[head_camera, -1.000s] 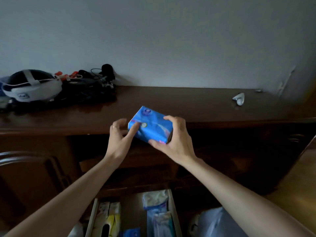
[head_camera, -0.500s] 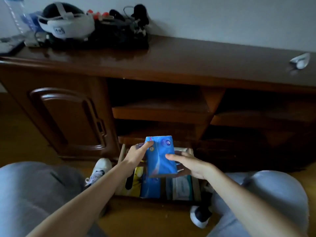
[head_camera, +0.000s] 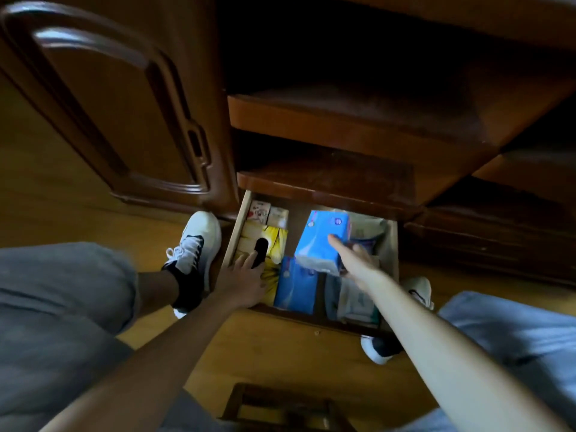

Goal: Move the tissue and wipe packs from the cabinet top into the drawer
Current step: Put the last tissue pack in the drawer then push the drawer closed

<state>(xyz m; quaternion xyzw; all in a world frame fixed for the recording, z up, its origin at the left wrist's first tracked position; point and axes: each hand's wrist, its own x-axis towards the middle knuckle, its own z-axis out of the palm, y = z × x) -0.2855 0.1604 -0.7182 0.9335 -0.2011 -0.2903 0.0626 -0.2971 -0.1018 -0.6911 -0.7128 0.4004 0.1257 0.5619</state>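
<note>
My right hand [head_camera: 355, 260] grips a blue tissue pack [head_camera: 321, 238] and holds it tilted just above the middle of the open drawer [head_camera: 234, 233] at the cabinet's foot. My left hand [head_camera: 244, 280] rests flat on a yellow pack [head_camera: 274, 244] in the drawer's left part, fingers spread, next to a black oval opening in that pack. Another blue pack [head_camera: 294, 289] lies in the drawer's middle. Pale green and white packs [head_camera: 358, 299] fill the right part, partly hidden by my right hand. The cabinet top is out of view.
Small cartons [head_camera: 268, 213] sit at the drawer's back left. Open wooden shelves [head_camera: 343, 126] hang above the drawer, and a closed cabinet door [head_camera: 124, 104] stands to the left. My grey-trousered knees and white shoes [head_camera: 196, 244] flank the drawer. A dark wooden stool top [head_camera: 280, 406] is below.
The view has dropped from the cabinet top down to the drawer. Both hands carried the blue pack down; the left hand let go and now lies on the yellow pack.
</note>
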